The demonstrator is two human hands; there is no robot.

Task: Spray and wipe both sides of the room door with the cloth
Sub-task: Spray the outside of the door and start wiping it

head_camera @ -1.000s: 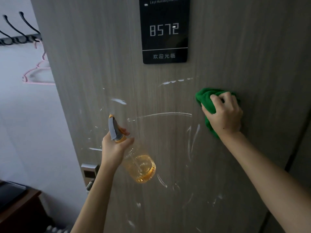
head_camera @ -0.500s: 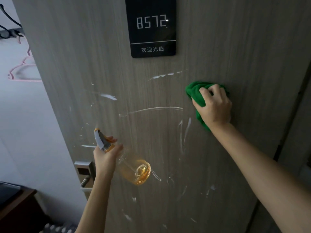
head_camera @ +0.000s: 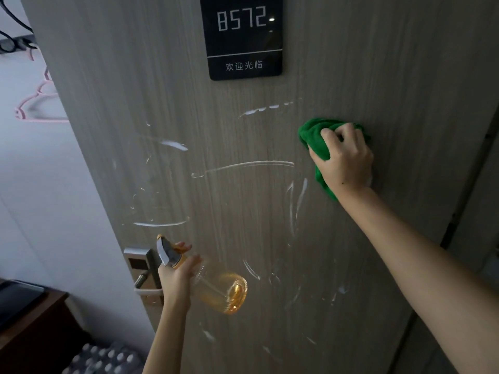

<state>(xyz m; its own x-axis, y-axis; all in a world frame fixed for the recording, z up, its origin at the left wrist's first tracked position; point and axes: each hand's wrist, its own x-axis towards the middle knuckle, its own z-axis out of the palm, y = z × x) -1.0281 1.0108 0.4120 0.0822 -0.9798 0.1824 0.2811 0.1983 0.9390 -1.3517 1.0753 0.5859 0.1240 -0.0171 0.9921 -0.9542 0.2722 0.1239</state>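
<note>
Two fists: right hand [head_camera: 347,163] presses cloth [head_camera: 314,139], left hand [head_camera: 175,276] grips bottle [head_camera: 221,291].

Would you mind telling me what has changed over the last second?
The left hand lowered the spray bottle toward the door handle. The right hand still presses the green cloth against the door; the foam streaks look unchanged.
</note>
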